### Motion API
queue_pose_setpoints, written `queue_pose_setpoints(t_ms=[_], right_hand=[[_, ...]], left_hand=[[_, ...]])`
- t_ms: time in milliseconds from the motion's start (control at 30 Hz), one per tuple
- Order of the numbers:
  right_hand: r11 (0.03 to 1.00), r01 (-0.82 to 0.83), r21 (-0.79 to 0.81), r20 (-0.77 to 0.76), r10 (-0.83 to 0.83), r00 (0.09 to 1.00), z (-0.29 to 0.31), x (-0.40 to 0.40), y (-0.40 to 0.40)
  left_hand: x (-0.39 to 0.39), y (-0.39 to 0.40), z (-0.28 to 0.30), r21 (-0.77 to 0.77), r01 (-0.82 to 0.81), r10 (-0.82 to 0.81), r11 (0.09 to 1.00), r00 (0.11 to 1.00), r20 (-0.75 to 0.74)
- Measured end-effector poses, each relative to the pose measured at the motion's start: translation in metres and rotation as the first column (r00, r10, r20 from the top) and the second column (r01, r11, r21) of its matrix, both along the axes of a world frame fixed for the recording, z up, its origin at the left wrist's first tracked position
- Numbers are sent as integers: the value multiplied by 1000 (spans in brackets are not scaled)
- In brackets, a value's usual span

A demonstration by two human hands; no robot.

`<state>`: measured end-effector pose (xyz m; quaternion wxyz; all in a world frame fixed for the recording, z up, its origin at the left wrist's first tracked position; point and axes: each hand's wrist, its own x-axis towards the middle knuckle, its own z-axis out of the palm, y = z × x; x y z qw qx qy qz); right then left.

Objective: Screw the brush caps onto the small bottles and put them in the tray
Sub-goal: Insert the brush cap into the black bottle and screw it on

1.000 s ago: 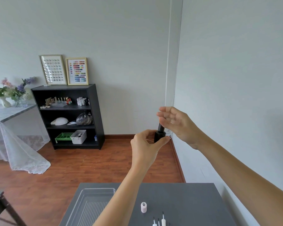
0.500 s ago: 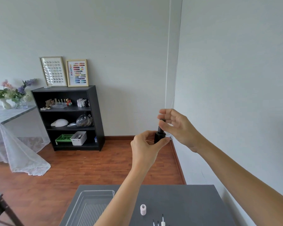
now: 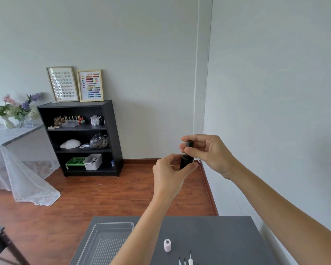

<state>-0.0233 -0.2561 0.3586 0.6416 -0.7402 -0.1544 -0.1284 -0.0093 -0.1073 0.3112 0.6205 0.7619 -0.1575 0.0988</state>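
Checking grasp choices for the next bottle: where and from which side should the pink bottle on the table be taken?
Take the pink bottle round its cylindrical body, below the open neck, coming from above and the side. It appears to stand upright and apart from the brush caps, so a thumb-and-finger pinch across the body looks unobstructed.

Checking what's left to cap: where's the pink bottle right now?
In the head view the pink bottle stands uncapped on the dark table, low centre, right of the clear tray and just beyond the loose brush caps.
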Motion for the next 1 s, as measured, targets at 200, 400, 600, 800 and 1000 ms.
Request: queue_pose_setpoints(t_ms=[200, 400, 600, 800, 1000], right_hand=[[992, 120, -26, 46, -119, 992, -9, 2, 5], [950, 307, -53, 65, -303, 951, -42, 1, 17], [936, 337, -102, -37, -342, 939, -97, 4, 18], [896, 369, -246, -189, -418, 889, -191, -5, 4], [802, 432, -412, -342, -576, 743, -284, -22, -24]], left_hand=[[3, -2, -9, 2, -34, 34, 999, 999, 24], [2, -4, -34, 87, -93, 88, 992, 995, 55], [8, 0, -91, 156, -20, 29, 988, 998, -51], [26, 20, -175, 486, 216, -76, 847, 953, -292], [39, 46, -263, 616, 254, 64, 746, 893, -445]])
